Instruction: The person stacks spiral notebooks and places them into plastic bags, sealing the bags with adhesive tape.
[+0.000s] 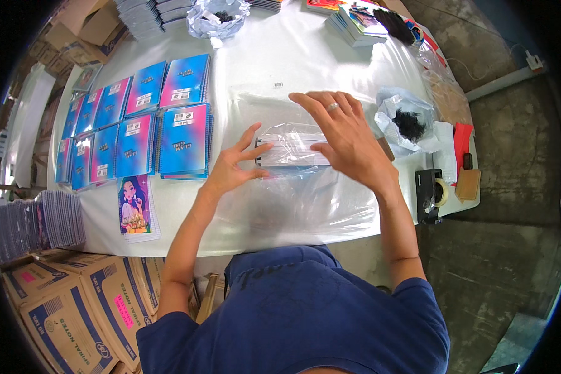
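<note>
Bench: a long bench [305, 56] under a white cover, running away from the viewer, brightly and evenly lit.
Floor: bare grey concrete [505, 249], stained and mottled, to the right of the bench.
Wall side: a pale strip [505, 81] runs along the floor at upper right, with a white power socket block [533, 61] and its cable beside it.
Left side: brown cardboard cartons [75, 299] with blue print stand stacked at lower left; more cartons [75, 25] at upper left.
</note>
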Tool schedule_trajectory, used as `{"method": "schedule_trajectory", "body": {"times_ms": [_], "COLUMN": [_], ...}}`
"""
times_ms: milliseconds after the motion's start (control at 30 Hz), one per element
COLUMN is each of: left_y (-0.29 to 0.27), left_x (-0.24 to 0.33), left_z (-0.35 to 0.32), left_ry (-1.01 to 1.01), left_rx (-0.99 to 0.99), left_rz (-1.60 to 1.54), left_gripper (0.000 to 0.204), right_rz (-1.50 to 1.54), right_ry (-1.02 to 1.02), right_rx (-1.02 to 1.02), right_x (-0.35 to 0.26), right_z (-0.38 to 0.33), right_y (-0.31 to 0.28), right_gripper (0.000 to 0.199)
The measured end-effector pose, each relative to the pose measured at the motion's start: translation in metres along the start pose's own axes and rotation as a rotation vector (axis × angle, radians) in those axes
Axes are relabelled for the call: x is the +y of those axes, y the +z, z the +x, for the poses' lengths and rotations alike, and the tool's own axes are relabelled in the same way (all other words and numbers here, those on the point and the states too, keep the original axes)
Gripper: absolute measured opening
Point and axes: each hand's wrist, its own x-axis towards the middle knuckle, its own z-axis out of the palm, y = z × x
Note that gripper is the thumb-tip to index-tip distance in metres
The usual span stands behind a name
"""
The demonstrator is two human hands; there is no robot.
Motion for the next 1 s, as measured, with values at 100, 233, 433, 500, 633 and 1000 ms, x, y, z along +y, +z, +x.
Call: {"method": "schedule_trajectory", "body": {"times_ms": [100,233,433,500,633,1000], "left_y": [-0.007,-0.003,0.021,0.027,0.018,0.009], "left_x": [0.003,-0.002,-0.028,-0.025,-0.020,-0.002], "left_z": [0.010,0.000,-0.030,-0.025,-0.015,0.005], "left_ry": [-0.031,-0.115,-0.092,-0.075,-0.012,0.014], "left_rx": [-0.077,0.066,0.264,0.233,0.137,0.022], "left_rz": [-0.067,-0.422,-0.661,-0.601,-0.293,-0.070], "left_gripper": [0.070,0.074,0.065,0.063,0.064,0.063], "right_rz": [0.025,0.060,0.171,0.182,0.309,0.183], "right_ry": [0.117,0.119,-0.002,0.107,0.285,0.086], "right_rx": [-0.116,0.165,0.070,-0.107,-0.203,-0.261], "right_x": [0.028,0.046,-0.047,-0.055,-0.036,-0.020], "right_z": [0.007,0.007,-0.021,-0.030,-0.030,-0.028], "right_y": [0.011,0.005,0.003,0.026,0.003,-0.021], "right_gripper": [0.053,0.037,0.069,0.057,0.049,0.087]}}
